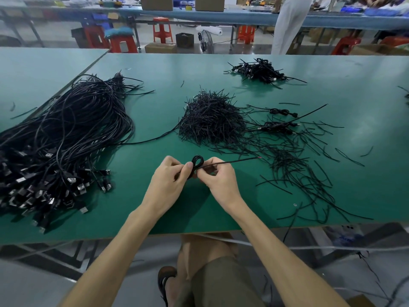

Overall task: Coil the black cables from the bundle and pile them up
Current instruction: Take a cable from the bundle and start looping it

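Coiled cable (197, 161): a small black loop held upright between both hands, above the near middle of the table and just in from its near edge.
Left hand (170, 180): thumb and fingers are clamped on the left side of the loop, with the thumb tip pressed against its front.
Right hand (221, 180): fingers are curled in and pinch the loop at its lower right side, touching the left hand's fingertips.
Free end (234, 161): a straight black strand runs from between the hands out to the right and ends in a reddish tip.
Bundle (66, 134): a thick mass of long black cables lies on the left of the table, with the USB plugs crowded at its near end and the thin tails fanned out at its far end.
Pile of coiled cables (259, 70): it sits far right on the table, well apart from the hands.
Two coiled cables (280, 118): they lie singly, one just beyond the other, right of centre.
Heap of short black ties (212, 120): a dense mound at the middle of the table, beyond the hands.
Loose ties (298, 173): they are scattered across the near right of the table, some reaching its edge.
Table (155, 103): a green top that butts against a second green top at the far left.
Background: red stools (162, 29), cardboard boxes (209, 3), a floor fan (207, 42) and a person in white (287, 25) standing by a far bench.
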